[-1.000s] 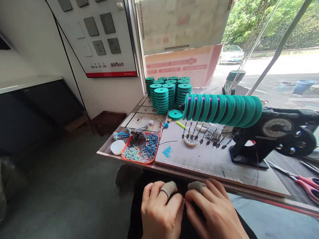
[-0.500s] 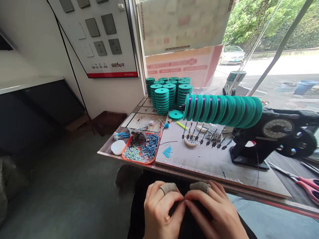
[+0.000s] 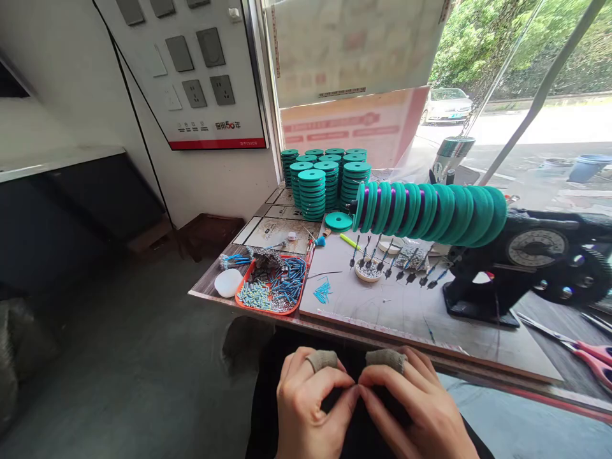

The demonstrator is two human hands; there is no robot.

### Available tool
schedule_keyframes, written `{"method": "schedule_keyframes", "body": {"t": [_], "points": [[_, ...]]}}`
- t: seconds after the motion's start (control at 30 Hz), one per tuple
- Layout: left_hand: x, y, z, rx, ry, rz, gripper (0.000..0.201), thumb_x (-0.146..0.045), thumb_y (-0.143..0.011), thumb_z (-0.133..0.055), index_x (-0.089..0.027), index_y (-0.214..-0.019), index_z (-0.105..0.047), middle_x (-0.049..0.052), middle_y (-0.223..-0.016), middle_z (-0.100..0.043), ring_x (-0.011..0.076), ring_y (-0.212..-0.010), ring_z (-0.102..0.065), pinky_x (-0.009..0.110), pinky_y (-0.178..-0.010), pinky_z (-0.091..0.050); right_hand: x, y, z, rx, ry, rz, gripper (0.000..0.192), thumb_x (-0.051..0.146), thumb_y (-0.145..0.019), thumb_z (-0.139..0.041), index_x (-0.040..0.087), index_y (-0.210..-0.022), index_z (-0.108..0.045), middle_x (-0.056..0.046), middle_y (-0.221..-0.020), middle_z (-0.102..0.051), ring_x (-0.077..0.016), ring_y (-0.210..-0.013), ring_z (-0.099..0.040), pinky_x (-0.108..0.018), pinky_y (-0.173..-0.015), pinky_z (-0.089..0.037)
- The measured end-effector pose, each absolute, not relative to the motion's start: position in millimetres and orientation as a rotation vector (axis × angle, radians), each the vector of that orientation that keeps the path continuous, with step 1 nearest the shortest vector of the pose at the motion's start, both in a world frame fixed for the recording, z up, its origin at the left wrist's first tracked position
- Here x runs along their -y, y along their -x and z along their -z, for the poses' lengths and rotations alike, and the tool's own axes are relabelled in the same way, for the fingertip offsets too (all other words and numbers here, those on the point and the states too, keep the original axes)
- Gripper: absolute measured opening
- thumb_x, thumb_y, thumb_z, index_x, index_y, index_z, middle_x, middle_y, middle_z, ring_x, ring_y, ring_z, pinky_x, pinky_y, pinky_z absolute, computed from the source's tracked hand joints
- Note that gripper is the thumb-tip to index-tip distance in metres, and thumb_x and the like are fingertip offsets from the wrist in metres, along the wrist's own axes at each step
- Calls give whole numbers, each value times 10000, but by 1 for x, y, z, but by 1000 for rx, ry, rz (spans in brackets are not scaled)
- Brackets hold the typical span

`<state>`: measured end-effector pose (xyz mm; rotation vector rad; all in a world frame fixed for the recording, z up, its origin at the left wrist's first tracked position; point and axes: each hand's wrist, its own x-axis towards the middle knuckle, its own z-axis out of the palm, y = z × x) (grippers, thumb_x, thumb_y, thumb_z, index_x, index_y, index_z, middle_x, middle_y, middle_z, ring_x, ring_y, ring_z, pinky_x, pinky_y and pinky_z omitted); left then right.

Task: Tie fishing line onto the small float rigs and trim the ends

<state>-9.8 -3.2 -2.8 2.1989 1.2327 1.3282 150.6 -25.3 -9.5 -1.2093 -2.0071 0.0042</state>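
Note:
My left hand (image 3: 315,398) and my right hand (image 3: 414,398) meet above my lap, just below the table's front edge. Thumb and index finger are pinched together on each, and the fingertips nearly touch. Whatever sits between them is too small or hidden to make out. A grey-brown finger wrap (image 3: 321,361) covers a finger of the left hand, and a similar wrap (image 3: 385,359) is on the right. Beyond them on the board (image 3: 354,312) lie small blue pieces (image 3: 322,292), a round dish (image 3: 368,270) of small light beads and a row of dark-tipped rigs (image 3: 411,275).
An orange tray (image 3: 270,311) of sorted small parts and a white lid (image 3: 228,283) stand at left. Stacked green spools (image 3: 312,194) fill the back. A black winding machine (image 3: 530,248) carries a row of green discs (image 3: 430,213). Red-handled scissors (image 3: 593,360) lie at right.
The hands stay pinched together in nearly the same place, with only a slight shift of the fingertips. The whole view has moved a little.

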Motion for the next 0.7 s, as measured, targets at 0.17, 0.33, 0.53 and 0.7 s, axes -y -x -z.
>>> {"method": "schedule_keyframes", "body": {"t": [0.17, 0.33, 0.53, 0.7], "points": [[4, 10, 5, -1233, -2203, -1328, 122, -120, -705, -684, -210, -627, -657, -14, -643, -662, 153, -626, -578, 273, -560, -465, 25, -149, 10, 2010, 1211, 1, 99, 137, -791, -564, 233, -807, -575, 25, -674, -620, -148, -636, -592, -282, -667, -459], [3, 11, 3, -1232, -2223, -1331, 123, -136, -720, -667, -213, -625, -652, -13, -640, -665, 152, -623, -579, 269, -558, -462, 25, -149, 12, 2007, 1207, 13, 101, 136, -786, -572, 234, -810, -575, 30, -670, -617, -144, -626, -586, -285, -681, -452], [4, 10, 4, -1238, -2218, -1344, 130, -137, -719, -665, -216, -618, -644, -23, -638, -664, 145, -625, -576, 268, -565, -447, 24, -149, 12, 2007, 1197, 20, 107, 130, -779, -577, 234, -805, -569, 36, -661, -611, -141, -622, -579, -283, -682, -442], [6, 7, 15, -1288, -2130, -1395, 191, -211, -783, -607, -221, -594, -628, 4, -638, -653, 164, -634, -567, 304, -594, -420, 24, -147, 10, 1986, 1203, 42, 105, 137, -787, -557, 241, -789, -572, 37, -650, -613, -140, -606, -582, -282, -674, -437]]}}
